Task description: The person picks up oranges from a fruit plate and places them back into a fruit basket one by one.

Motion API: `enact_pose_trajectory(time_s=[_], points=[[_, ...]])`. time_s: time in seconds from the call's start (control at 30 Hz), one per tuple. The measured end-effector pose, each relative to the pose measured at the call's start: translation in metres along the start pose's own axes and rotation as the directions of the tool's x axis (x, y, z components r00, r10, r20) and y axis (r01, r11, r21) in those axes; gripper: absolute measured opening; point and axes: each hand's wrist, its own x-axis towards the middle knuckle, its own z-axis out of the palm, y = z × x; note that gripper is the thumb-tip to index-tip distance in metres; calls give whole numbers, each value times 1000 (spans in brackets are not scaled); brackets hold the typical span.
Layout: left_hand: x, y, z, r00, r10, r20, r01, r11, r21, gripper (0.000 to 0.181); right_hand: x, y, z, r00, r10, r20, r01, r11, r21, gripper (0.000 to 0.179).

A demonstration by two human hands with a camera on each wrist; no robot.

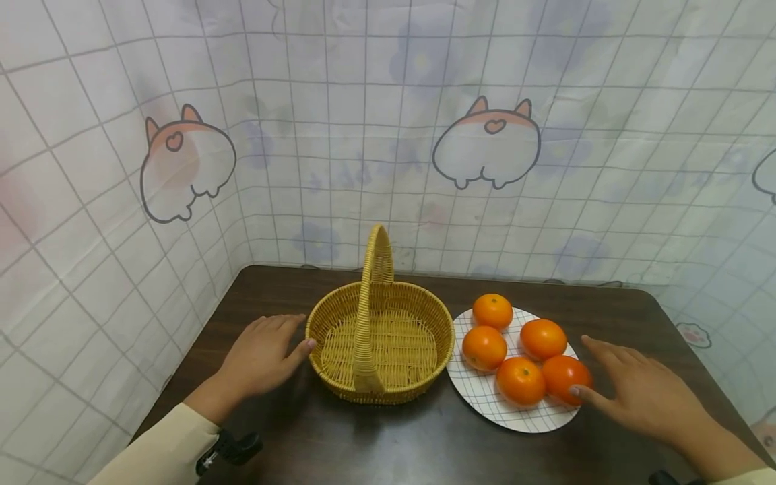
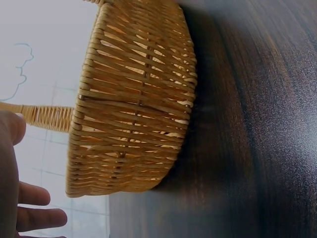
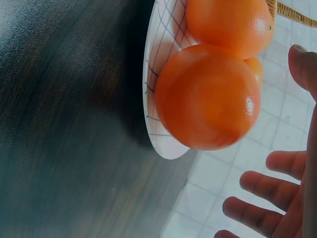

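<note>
A yellow wicker basket (image 1: 388, 394) with a tall hoop handle stands on the table with nothing in it. My left hand (image 1: 261, 353) is held at its left side, fingers extended and thumb near the rim. In the left wrist view the woven wall of the basket (image 2: 131, 99) fills the middle, apart from the fingers (image 2: 42, 218). To the right, a white plate with a thin grid pattern (image 1: 485, 401) bears several shiny oranges (image 1: 520, 381). My right hand (image 1: 649, 394) hovers at the plate's right side, fingers spread, thumb overlapping the nearest orange (image 3: 208, 96) in the head view. Neither hand holds anything.
The dark wood-grain table (image 1: 388, 451) has rounded back corners. Behind it and along both sides hangs a white grid-patterned sheet (image 1: 339, 168) with cartoon prints. Basket and plate stand close side by side. A dark band (image 1: 227, 453) is strapped round the left wrist.
</note>
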Motion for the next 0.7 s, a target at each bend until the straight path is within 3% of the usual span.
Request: enact_pose_trajectory(time_s=[0.3, 0.7], points=[[2, -3, 11, 999, -54, 10, 54, 998, -42, 60, 3, 4, 11, 999, 17, 38, -17, 1000, 7, 91], [4, -5, 18, 994, -85, 74, 91, 992, -83, 74, 7, 3, 21, 995, 36, 88, -36, 999, 1, 100]])
